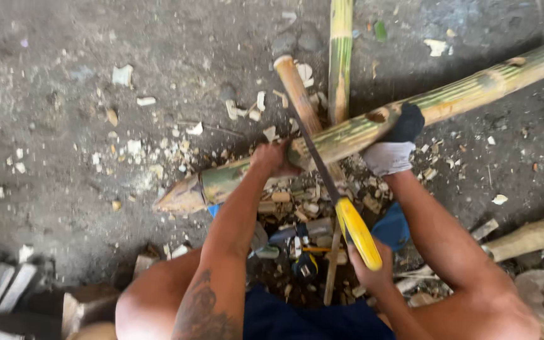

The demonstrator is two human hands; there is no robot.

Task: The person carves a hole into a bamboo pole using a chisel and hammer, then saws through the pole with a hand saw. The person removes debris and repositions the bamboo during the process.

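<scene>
1. Bamboo pole [473, 88] lies slantwise on the ground [51, 189], among chips [133, 148];
2. Saw [359, 233] blade crosses the pole;
3. Left hand [272, 157] clamps the pole beside the blade, steadying it;
4. Right hand [373, 274] is wrapped round the yellow handle;
5. Socked foot [395, 148] apparently pins the pole.

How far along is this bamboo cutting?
Done: the bamboo pole already has a tapered end, and pale chips litter the ground. In hand: the left hand grips the pole while the right hand holds the yellow-handled saw across it. Left: the pole looks not yet cut through.
</scene>
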